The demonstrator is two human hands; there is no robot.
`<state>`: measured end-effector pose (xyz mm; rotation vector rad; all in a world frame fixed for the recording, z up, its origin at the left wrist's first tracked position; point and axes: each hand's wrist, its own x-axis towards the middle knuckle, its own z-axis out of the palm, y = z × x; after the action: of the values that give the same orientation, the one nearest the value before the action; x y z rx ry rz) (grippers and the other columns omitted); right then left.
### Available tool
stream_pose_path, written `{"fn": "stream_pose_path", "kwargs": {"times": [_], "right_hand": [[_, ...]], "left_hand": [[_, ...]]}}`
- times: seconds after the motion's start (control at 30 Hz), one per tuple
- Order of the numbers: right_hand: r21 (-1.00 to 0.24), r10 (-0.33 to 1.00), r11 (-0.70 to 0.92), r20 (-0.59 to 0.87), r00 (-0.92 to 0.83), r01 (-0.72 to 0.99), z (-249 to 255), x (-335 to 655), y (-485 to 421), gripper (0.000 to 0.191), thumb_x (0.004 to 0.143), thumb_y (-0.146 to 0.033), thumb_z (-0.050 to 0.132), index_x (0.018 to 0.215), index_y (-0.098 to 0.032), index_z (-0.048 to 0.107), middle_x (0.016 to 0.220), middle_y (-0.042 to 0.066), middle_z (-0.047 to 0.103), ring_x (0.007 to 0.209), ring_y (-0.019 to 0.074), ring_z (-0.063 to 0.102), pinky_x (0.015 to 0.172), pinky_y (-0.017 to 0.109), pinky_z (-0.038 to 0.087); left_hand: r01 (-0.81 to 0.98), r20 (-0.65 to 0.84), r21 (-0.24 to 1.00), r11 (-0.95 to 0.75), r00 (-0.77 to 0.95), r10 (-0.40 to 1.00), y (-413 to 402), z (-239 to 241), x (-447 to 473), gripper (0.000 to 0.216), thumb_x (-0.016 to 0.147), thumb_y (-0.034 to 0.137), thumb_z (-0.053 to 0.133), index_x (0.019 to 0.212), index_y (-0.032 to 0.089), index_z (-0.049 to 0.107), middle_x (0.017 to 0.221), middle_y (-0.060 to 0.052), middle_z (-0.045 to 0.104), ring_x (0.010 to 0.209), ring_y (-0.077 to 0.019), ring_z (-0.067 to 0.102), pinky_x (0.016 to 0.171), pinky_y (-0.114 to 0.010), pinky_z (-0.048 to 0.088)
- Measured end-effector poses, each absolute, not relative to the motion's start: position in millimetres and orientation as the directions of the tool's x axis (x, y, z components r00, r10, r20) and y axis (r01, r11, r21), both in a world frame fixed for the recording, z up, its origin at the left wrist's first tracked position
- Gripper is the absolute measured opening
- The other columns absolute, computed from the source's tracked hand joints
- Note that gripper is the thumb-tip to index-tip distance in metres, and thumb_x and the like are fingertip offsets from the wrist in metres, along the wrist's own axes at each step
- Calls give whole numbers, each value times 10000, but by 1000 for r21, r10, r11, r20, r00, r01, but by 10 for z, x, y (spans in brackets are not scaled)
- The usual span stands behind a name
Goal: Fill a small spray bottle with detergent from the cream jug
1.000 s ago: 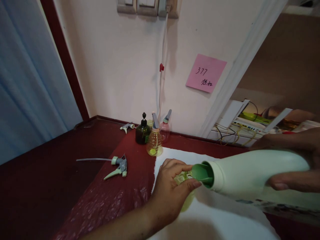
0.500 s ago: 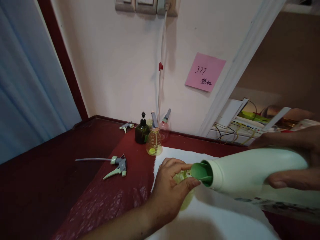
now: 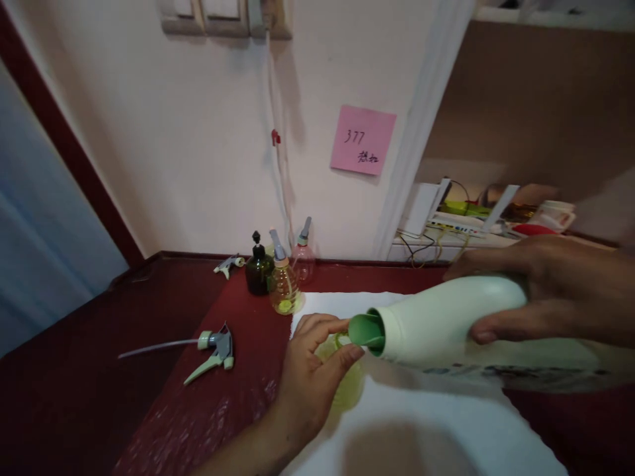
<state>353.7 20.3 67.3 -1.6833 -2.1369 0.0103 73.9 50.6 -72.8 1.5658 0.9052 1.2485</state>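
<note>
On the white cloth (image 3: pixel 421 430), near centre, your left hand (image 3: pixel 310 380) grips a small yellow bottle (image 3: pixel 342 383). Your right hand (image 3: pixel 550 297) clasps a pale jug (image 3: pixel 436 327), tipped sideways, its green spout (image 3: pixel 367 330) at the bottle's mouth. Sprayer head (image 3: pixel 213 347) lies left, well apart.

A pink sticky note (image 3: pixel 363 139) stuck on the wall above the back edge of the table bore the handwritten number "377" and, beneath it, two handwritten characters too small to read. The printed label on the large white bottle (image 3: pixel 446 324) was blurred and could not be read.
</note>
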Motion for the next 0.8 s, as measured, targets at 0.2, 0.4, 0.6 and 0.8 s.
{"fn": "stream_pose_path", "kwargs": {"times": [0.2, 0.4, 0.6, 0.8], "right_hand": [[-484, 985, 174, 90, -149, 858, 587, 3679, 165, 393, 709, -553, 813, 1012, -316, 733, 887, 9, 770, 768, 232, 727, 559, 275, 544], [-666, 909, 240, 409, 77, 707, 464, 3725, 158, 409, 672, -584, 805, 920, -266, 740, 910, 23, 739, 799, 238, 680, 565, 285, 513], [-877, 829, 322, 443, 342, 355, 267, 3628, 264, 442, 602, -561, 854, 855, -239, 688, 747, -17, 646, 553, 137, 539, 443, 244, 400], [-886, 799, 460, 443, 406, 59, -102, 3401, 502, 492, 575, -505, 896, 909, -216, 678, 817, -11, 672, 670, 149, 602, 564, 256, 496]], "left_hand": [[84, 298, 942, -324, 231, 926, 526, -766, 711, 226, 778, 388, 770, 964, 263, 797, 1038, -61, 684, 1064, -280, 604, 963, -414, 422], [178, 283, 927, -331, 250, 926, 584, -847, 644, 293, 832, 486, 736, 1031, 275, 776, 1157, -68, 661, 1167, -290, 574, 1032, -422, 412], [216, 271, 921, -325, 246, 931, 651, -902, 603, 329, 823, 521, 742, 1045, 279, 763, 1217, -65, 656, 1228, -309, 570, 1065, -437, 411], [255, 273, 910, -327, 225, 935, 664, -888, 594, 372, 814, 560, 732, 1054, 277, 770, 1247, -69, 679, 1255, -317, 579, 1069, -430, 445]]}}
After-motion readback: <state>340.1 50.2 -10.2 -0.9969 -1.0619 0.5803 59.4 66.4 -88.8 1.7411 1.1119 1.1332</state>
